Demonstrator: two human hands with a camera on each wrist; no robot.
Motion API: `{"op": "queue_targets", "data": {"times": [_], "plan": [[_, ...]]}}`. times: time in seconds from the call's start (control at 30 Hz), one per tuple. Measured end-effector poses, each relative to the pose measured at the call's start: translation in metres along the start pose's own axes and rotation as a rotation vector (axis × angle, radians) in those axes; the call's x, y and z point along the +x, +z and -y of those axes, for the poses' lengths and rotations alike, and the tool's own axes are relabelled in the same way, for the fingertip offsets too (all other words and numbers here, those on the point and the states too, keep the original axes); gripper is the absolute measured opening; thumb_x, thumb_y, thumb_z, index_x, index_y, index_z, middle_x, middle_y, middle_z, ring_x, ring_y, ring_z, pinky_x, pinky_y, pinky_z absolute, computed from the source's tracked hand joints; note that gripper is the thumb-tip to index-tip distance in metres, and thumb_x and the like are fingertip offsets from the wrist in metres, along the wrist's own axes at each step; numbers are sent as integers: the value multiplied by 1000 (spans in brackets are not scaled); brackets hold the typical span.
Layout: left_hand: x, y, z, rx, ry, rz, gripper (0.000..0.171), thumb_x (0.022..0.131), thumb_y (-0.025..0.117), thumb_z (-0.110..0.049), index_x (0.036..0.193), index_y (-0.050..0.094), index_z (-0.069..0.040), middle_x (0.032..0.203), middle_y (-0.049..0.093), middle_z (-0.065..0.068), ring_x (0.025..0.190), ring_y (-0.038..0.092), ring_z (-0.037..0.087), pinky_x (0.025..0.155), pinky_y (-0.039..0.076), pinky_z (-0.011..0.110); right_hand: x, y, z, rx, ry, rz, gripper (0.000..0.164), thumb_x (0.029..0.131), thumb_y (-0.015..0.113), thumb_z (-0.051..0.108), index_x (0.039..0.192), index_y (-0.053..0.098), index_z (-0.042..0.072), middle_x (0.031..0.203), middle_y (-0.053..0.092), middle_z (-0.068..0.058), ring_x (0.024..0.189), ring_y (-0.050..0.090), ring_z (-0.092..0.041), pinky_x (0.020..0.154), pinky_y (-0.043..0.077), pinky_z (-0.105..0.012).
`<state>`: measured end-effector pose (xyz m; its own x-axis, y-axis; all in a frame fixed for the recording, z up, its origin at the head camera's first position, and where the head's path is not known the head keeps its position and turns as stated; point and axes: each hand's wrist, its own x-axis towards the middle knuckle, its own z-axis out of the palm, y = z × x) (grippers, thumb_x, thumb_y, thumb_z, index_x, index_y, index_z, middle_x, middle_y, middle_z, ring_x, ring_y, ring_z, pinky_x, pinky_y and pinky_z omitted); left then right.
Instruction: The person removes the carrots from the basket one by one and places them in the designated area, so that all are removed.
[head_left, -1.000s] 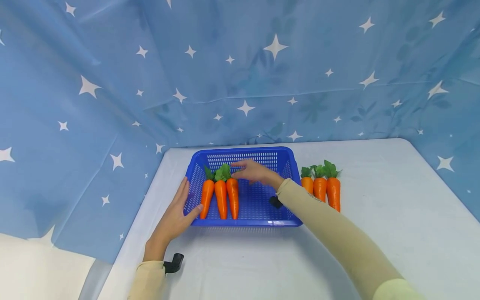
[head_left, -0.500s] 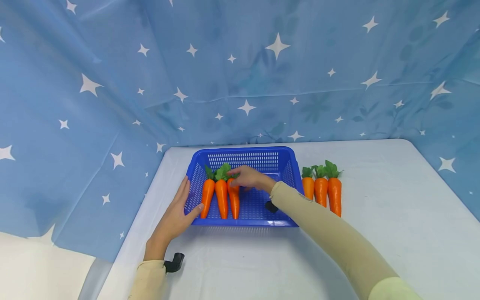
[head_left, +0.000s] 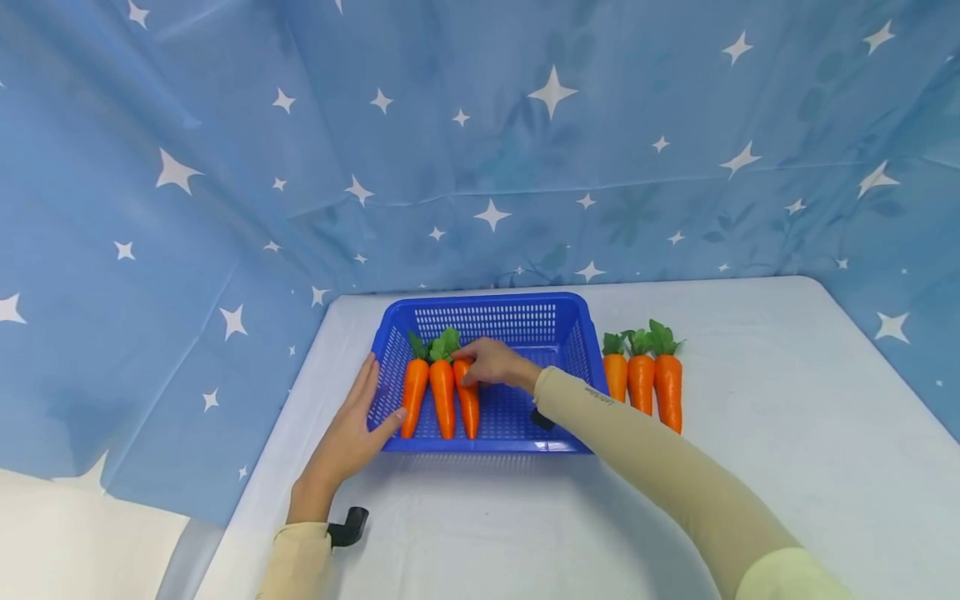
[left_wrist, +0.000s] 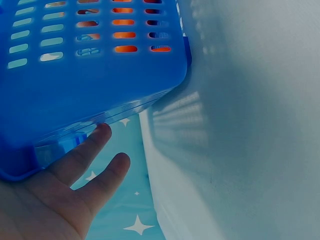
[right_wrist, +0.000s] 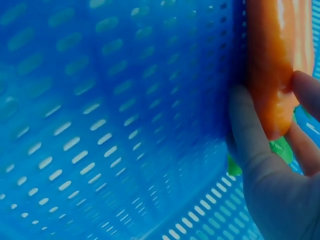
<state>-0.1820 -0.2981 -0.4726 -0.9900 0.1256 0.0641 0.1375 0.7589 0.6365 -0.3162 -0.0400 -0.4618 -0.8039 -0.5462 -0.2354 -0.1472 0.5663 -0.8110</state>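
Three orange carrots with green leafy tops lie side by side in a blue plastic basket (head_left: 495,446) in the head view. My right hand (head_left: 492,363) pinches the upper end of the rightmost carrot (head_left: 470,412). The right wrist view shows the thumb on one side of that carrot (right_wrist: 272,60) and fingers on the other. Beside it lie the middle carrot (head_left: 442,400) and the left carrot (head_left: 414,398). My left hand (head_left: 348,437) rests against the basket's left side with its fingers straight; in the left wrist view, they are spread by the basket wall (left_wrist: 90,95).
Three more carrots (head_left: 642,385) lie in a row on the white tabletop (head_left: 765,392), just right of the basket. My right forearm (head_left: 637,442) crosses the basket's right front corner. A blue star-patterned curtain (head_left: 420,150) hangs behind the table and down its left side.
My right hand has come down from above the leafy tops onto the rightmost carrot, and its fingers have closed around the upper end. The left hand and the basket have stayed put.
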Motion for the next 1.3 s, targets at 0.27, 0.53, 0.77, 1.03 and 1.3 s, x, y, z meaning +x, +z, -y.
{"op": "queue_targets", "data": {"times": [0.27,0.53,0.77,1.03,1.3], "plan": [[2,-1,-3,8,16,1,94,106,61,-44,173,6,-8,180,0,9,162,12,42,123,18,69,0,-1,-1,13,15,-22,58,88,80,-3,144,68,3,144,65,-18,109,66,-23,83,63,-31],[3,0,-3,24,19,-1,94,106,60,-45,173,7,-8,180,2,11,162,13,44,122,19,70,-2,-8,-6,93,37,-10,59,87,78,-4,145,67,1,144,65,-18,115,68,-28,84,64,-34],[3,3,-2,15,8,4,95,104,61,-45,173,6,-10,180,2,10,162,14,43,121,21,71,-14,-19,-5,220,58,30,59,93,75,-3,150,62,2,140,65,-18,115,68,-28,93,62,-37],[-1,2,-3,30,7,-1,94,105,61,-45,173,7,-8,180,0,9,162,14,44,122,20,70,-26,-39,5,278,22,41,59,97,73,0,154,58,4,144,62,-18,118,68,-29,98,60,-41],[-2,2,-4,34,11,-14,93,105,60,-44,173,6,-10,180,2,12,161,14,45,120,21,71,-48,-67,5,314,-29,62,60,101,71,5,158,54,7,149,59,-18,124,67,-32,108,52,-54]]}}
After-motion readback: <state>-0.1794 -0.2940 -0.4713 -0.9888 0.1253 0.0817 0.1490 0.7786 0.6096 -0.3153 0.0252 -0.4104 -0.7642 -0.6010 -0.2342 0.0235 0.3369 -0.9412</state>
